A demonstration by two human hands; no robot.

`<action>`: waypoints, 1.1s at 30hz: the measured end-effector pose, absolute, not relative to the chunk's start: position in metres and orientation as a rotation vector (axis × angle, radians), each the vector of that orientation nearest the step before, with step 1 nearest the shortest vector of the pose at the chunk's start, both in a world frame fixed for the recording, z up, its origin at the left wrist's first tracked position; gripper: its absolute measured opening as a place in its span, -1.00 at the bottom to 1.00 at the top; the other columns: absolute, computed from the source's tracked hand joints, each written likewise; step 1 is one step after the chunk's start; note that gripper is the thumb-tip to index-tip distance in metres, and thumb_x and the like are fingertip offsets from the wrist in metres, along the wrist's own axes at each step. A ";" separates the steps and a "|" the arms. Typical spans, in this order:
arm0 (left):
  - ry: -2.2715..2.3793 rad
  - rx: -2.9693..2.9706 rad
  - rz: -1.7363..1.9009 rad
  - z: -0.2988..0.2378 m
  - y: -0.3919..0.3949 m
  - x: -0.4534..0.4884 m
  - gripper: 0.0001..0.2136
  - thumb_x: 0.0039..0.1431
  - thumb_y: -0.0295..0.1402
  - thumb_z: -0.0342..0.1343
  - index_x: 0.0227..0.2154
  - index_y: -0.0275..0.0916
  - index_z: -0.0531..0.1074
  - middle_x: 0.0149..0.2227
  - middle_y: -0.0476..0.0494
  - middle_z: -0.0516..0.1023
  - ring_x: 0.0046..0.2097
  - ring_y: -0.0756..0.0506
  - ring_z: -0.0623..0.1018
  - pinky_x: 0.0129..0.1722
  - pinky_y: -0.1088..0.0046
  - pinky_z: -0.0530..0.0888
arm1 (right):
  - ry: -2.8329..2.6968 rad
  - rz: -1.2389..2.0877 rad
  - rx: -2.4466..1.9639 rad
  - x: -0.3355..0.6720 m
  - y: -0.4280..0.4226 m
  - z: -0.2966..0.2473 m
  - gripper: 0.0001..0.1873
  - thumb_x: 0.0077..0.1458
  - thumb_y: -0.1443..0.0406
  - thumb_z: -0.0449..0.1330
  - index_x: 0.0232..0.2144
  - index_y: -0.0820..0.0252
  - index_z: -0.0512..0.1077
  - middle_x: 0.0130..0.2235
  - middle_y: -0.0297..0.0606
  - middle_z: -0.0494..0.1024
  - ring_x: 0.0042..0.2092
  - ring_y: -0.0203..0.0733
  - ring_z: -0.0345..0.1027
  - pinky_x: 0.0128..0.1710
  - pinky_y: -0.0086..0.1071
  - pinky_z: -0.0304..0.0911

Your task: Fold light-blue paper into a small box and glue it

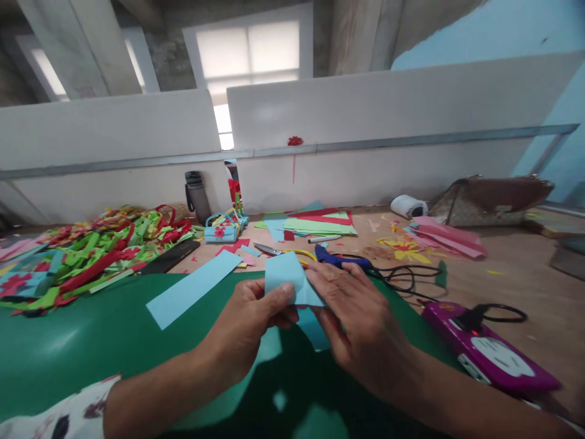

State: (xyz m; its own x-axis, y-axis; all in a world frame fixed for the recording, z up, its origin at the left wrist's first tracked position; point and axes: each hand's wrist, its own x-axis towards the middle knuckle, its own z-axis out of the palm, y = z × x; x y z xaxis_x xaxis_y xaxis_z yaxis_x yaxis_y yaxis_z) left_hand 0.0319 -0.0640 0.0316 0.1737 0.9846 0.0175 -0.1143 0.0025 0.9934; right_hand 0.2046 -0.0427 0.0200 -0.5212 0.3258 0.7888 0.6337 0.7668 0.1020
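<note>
Your left grip pinches the folded light-blue paper piece thumb uppermost, likely to steady its fold, while your right hand covers its right edge, perhaps pinching, though I cannot tell, with a flat light-blue paper strip left of the grip.

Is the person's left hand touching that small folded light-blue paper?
Touching. The head view shows the left hand with its fingers lying right over the small folded light-blue paper, no gap between.
</note>
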 end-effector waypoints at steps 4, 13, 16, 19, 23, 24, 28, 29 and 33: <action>1.090 1.903 1.225 0.039 -0.071 0.015 -0.55 0.28 -0.15 -0.18 -0.56 -0.29 0.44 -0.53 -0.12 0.46 -0.44 -0.05 0.44 -0.40 0.43 0.36 | -2.145 -0.452 -0.647 0.210 -0.031 0.024 -0.70 0.09 0.44 0.00 -0.11 0.32 0.36 -0.11 -0.05 0.55 -0.06 -0.01 0.41 -0.01 -0.05 0.13; 0.829 3.050 1.537 0.029 -0.041 -0.005 -0.68 0.03 -0.51 0.13 -0.13 -0.26 0.25 -0.08 -0.32 0.44 -0.02 -0.20 0.42 0.00 0.10 0.31 | -2.156 -0.305 -0.533 0.210 -0.027 0.021 -0.67 0.08 0.51 -0.03 -0.12 0.25 0.35 -0.17 -0.15 0.57 -0.09 -0.15 0.41 -0.01 -0.18 0.14; 0.835 3.161 1.545 0.027 -0.046 -0.002 -0.77 0.02 -0.58 0.04 -0.23 -0.25 0.30 -0.16 -0.24 0.47 -0.11 -0.15 0.45 -0.08 0.20 0.36 | -2.163 -0.273 -0.514 0.208 -0.030 0.019 -0.75 0.09 0.49 0.00 -0.19 0.30 0.38 -0.26 -0.14 0.57 -0.19 -0.17 0.43 -0.13 -0.24 0.21; 1.287 2.820 1.809 0.035 -0.053 0.001 -0.92 0.02 -0.48 0.12 -0.44 -0.26 0.31 -0.41 -0.09 0.44 -0.39 -0.03 0.43 -0.37 0.46 0.38 | -2.158 -0.282 -0.579 0.208 -0.030 0.021 -0.83 0.08 0.47 0.03 -0.38 0.29 0.43 -0.47 -0.22 0.54 -0.41 -0.22 0.40 -0.30 -0.28 0.21; 1.521 2.286 1.353 0.042 -0.060 0.011 -0.61 0.18 -0.30 -0.01 -0.74 -0.24 0.17 -0.74 0.08 0.15 -0.66 0.07 0.19 -0.67 0.57 0.14 | -2.112 -0.330 -0.712 0.209 -0.028 0.024 -0.80 0.07 0.46 0.05 -0.50 0.28 0.45 -0.59 -0.27 0.48 -0.54 -0.24 0.30 -0.42 -0.32 0.17; 1.446 2.294 1.234 0.041 -0.062 0.016 -0.62 0.21 -0.30 -0.05 -0.72 -0.25 0.24 -0.72 0.06 0.20 -0.64 0.05 0.24 -0.65 0.57 0.19 | -2.094 -0.340 -0.749 0.209 -0.028 0.024 -0.81 0.08 0.45 0.05 -0.47 0.28 0.46 -0.57 -0.25 0.50 -0.54 -0.23 0.32 -0.44 -0.33 0.17; 1.192 2.425 1.122 0.037 -0.072 0.033 -0.83 0.19 -0.28 0.01 -0.30 -0.25 0.43 -0.31 -0.12 0.52 -0.25 -0.10 0.47 -0.20 0.42 0.37 | -2.112 -0.237 -0.798 0.206 -0.030 0.020 -0.78 0.10 0.41 0.02 -0.26 0.31 0.45 -0.47 -0.19 0.56 -0.49 -0.18 0.40 -0.47 -0.35 0.22; 1.210 2.419 1.151 0.036 -0.073 0.035 -0.83 0.18 -0.28 0.02 -0.29 -0.25 0.42 -0.31 -0.12 0.51 -0.26 -0.10 0.47 -0.21 0.42 0.37 | -2.127 -0.191 -0.780 0.204 -0.032 0.018 -0.75 0.10 0.41 0.02 -0.20 0.33 0.44 -0.43 -0.15 0.58 -0.45 -0.16 0.43 -0.44 -0.35 0.26; 1.311 2.319 1.315 0.034 -0.067 0.036 -0.84 0.12 -0.30 0.08 -0.48 -0.29 0.37 -0.49 -0.04 0.44 -0.43 -0.03 0.40 -0.41 0.51 0.34 | -2.127 -0.017 -0.651 0.200 -0.040 0.012 -0.65 0.12 0.33 0.05 -0.05 0.41 0.35 -0.20 0.02 0.57 -0.21 -0.09 0.48 -0.24 -0.31 0.37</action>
State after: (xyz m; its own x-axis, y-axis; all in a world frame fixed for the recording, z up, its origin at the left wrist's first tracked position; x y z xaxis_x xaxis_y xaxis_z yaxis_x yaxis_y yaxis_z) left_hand 0.0363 -0.0674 0.0340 0.2244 0.7589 0.6113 0.6086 -0.5991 0.5203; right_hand 0.2003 -0.0395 0.0119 -0.4703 0.4439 0.7628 0.4561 0.8622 -0.2205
